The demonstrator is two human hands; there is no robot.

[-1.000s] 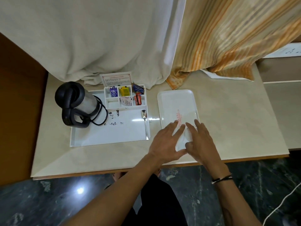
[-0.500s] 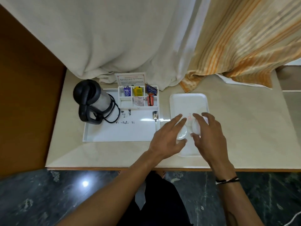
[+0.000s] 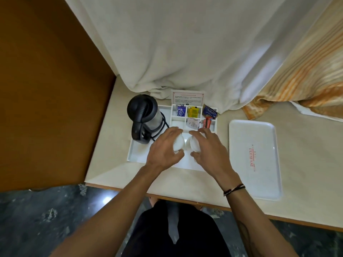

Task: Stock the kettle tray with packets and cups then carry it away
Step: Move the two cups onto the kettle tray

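The white kettle tray (image 3: 134, 154) lies on the beige counter with a black and steel kettle (image 3: 143, 118) at its left end. A white divided organiser (image 3: 213, 125) at its back holds several packets, among them blue (image 3: 181, 111), yellow (image 3: 193, 111) and red (image 3: 207, 122) ones. My left hand (image 3: 163, 151) grips a white cup (image 3: 179, 143) from above, over the tray's middle. My right hand (image 3: 209, 149) grips a second white cup (image 3: 194, 144) right beside it. My hands hide the bottoms of both cups, so contact with the tray cannot be judged.
A second white tray (image 3: 254, 158) with red lettering lies to the right on the counter. A white curtain (image 3: 185, 52) and a striped orange curtain (image 3: 306, 75) hang down onto the counter's back. A printed card (image 3: 187, 98) stands behind the organiser. A brown wall panel (image 3: 46, 89) borders the left.
Both hands lifted a white cup each off the right-hand tray and carried them left over the kettle tray. The camera view shifted left and closer.
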